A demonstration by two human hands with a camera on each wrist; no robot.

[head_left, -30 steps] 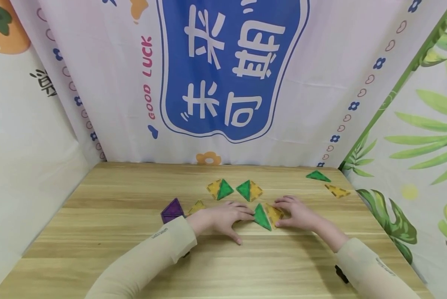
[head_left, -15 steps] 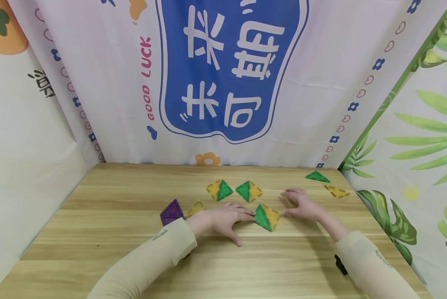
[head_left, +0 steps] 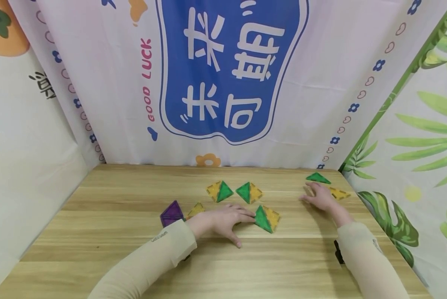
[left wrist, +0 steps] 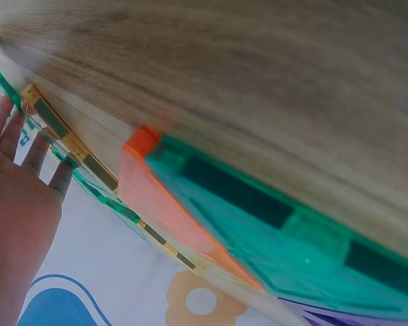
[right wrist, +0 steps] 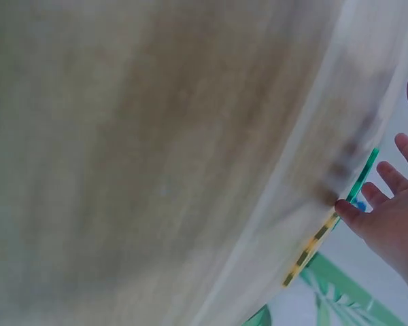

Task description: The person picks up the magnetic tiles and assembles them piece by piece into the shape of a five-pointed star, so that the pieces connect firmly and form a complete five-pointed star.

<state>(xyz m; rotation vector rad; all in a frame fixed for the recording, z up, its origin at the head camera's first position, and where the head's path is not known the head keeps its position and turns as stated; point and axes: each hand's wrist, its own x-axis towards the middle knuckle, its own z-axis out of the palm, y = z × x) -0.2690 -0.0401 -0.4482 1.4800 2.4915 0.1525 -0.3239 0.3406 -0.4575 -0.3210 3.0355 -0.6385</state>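
Observation:
My left hand [head_left: 227, 220] lies over the tiles with fingers stretched out, its fingertips at the edge of a green triangular magnetic tile [head_left: 261, 218]. A yellow triangular tile [head_left: 272, 217] sits against that green one. Under and beside the left arm, the left wrist view shows an orange tile [left wrist: 166, 214], a teal-green tile [left wrist: 279, 238] and a yellow tile [left wrist: 71, 139]. My right hand [head_left: 320, 197] holds nothing and hovers at the far right, fingers spread, close to a loose green triangle [head_left: 318, 178] and a loose yellow triangle [head_left: 340, 193], partly hidden by the hand.
Two green-and-yellow pairs stand further back: a left pair [head_left: 220, 191] and a right pair [head_left: 249, 192]. Purple tiles [head_left: 172, 214] and a yellow tile [head_left: 197, 208] lie left of the left hand. A printed cloth [head_left: 126, 124] hangs behind the wooden table [head_left: 96, 232].
My right hand has let go of the yellow triangle beside the green one and moved right and back towards the loose tiles. The left hand has stayed in place.

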